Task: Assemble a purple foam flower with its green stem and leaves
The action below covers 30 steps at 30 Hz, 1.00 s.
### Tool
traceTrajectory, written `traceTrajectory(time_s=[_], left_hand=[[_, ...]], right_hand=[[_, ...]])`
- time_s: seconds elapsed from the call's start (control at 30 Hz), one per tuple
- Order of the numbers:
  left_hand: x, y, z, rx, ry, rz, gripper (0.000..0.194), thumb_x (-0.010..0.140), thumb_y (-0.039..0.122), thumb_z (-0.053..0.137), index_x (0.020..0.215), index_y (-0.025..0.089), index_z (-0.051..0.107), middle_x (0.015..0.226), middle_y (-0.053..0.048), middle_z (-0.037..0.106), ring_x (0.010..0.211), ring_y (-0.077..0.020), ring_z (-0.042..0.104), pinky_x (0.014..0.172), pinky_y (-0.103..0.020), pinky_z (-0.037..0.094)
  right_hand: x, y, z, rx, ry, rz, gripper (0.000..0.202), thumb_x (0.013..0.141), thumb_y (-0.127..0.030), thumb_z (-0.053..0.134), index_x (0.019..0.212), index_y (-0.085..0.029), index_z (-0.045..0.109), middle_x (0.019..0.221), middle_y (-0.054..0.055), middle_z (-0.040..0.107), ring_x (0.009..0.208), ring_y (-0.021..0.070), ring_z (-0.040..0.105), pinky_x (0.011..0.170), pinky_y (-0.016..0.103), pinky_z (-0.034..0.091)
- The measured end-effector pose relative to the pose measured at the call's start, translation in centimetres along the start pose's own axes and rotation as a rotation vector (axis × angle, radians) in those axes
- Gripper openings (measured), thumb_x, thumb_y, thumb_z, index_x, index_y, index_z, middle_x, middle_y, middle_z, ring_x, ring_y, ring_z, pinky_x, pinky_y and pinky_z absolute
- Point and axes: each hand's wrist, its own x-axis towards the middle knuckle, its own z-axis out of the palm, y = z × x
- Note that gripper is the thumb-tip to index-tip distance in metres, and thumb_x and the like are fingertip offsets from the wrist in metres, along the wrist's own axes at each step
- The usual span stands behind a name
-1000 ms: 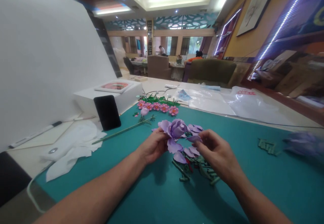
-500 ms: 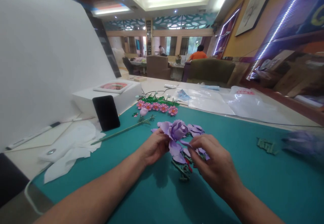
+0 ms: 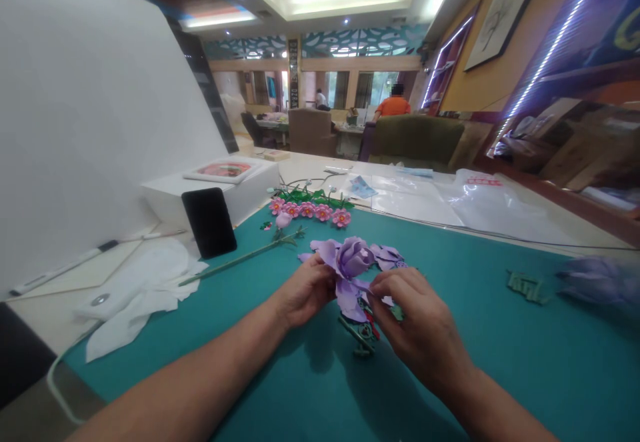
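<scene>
A purple toy flower (image 3: 353, 257) with broad layered petals is held above the green mat by my left hand (image 3: 311, 289), whose fingers close on its left underside. My right hand (image 3: 417, 312) pinches a purple petal (image 3: 364, 286) at the flower's lower right, touching or very near the bloom. Beneath and behind lie loose purple petals (image 3: 388, 257), dark green stem pieces (image 3: 361, 343) and a few red bits (image 3: 373, 327), partly hidden by the flower and my right hand.
Pink toy flowers (image 3: 308, 210) in a row and a long green stem with a purple bud (image 3: 284, 220) lie farther back. A black phone (image 3: 209, 223) leans at the left by a white box (image 3: 260, 179). Green pieces (image 3: 526, 287) and a purple bundle (image 3: 597, 279) are at right.
My right hand has moved slightly left, bringing the pinched petal in against the flower. My left hand stays nearly where it was.
</scene>
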Motion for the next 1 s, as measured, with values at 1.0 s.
traceTrajectory(time_s=[1.0], left_hand=[[0.27, -0.57, -0.39, 0.018, 0.003, 0.059, 0.025, 0.061, 0.006, 0.071, 0.082, 0.017, 0.063, 0.070, 0.001, 0.063, 0.060, -0.0103, 0.056, 0.061, -0.022, 0.046]], right_hand=[[-0.20, 0.00, 0.36, -0.014, 0.053, -0.041, 0.016, 0.083, -0.007, 0.055, 0.074, -0.020, 0.057, 0.074, 0.003, 0.065, 0.072, 0.0153, 0.059, 0.066, 0.025, 0.047]])
